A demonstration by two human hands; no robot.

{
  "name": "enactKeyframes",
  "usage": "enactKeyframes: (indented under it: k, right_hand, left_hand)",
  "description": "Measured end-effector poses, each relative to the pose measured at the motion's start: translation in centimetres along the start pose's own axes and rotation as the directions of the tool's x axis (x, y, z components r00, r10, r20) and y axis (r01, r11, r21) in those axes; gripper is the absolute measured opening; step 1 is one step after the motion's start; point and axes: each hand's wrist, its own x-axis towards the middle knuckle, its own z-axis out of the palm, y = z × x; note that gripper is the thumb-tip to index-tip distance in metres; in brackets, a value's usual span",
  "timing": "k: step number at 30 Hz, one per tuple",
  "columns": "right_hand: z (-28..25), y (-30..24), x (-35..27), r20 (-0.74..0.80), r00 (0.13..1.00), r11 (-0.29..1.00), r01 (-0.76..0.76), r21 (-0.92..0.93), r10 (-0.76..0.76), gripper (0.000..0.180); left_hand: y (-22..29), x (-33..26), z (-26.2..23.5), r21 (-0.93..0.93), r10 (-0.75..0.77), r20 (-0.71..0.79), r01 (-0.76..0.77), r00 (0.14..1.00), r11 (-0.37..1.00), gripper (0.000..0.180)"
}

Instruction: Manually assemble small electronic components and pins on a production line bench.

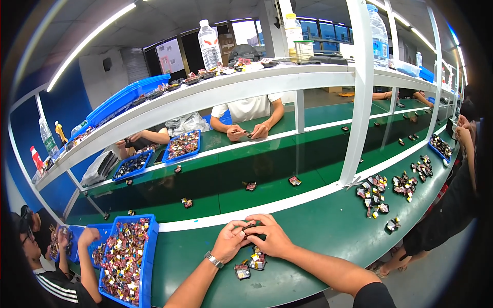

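Over the green bench (205, 287), my left hand (229, 242) and my right hand (270, 237) meet, fingers closed around a small dark part (250, 231). Most of that part is hidden by the fingers, so I cannot tell its exact kind. Just below my hands lie a small black assembly with red wires and a white label (243, 271) and another dark one (258, 260) beside it. To the left stands a blue tray (153, 256) heaped with similar small electronic pieces that show red, yellow and white bits.
Piles of assemblies (372, 195) lie on the bench at right. Beyond a white rail, a green conveyor belt (221, 195) carries scattered pieces. A white post (357, 102) and a shelf with bottles (209, 45) rise ahead. Co-workers sit at left (56, 277), opposite and at right.
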Motion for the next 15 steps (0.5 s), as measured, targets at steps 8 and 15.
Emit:
enactKeyframes:
  k: [8, 15]
  right_hand:
    - [-0.5, -0.8, -0.2, -0.054, 0.999, 0.998, 0.005, -0.061, -0.008, 0.019]
    - [0.0, -0.4, 0.0, -0.044, 0.999, 0.999, 0.032, -0.004, -0.032, 0.019]
  left_hand:
    - [0.1, 0.0, 0.2, -0.067, 0.026, 0.019, -0.025, 0.999, 0.997, 0.025]
    - [-0.3, 0.0, 0.0, -0.07, 0.055, 0.003, -0.054, 0.999, 0.996, 0.024]
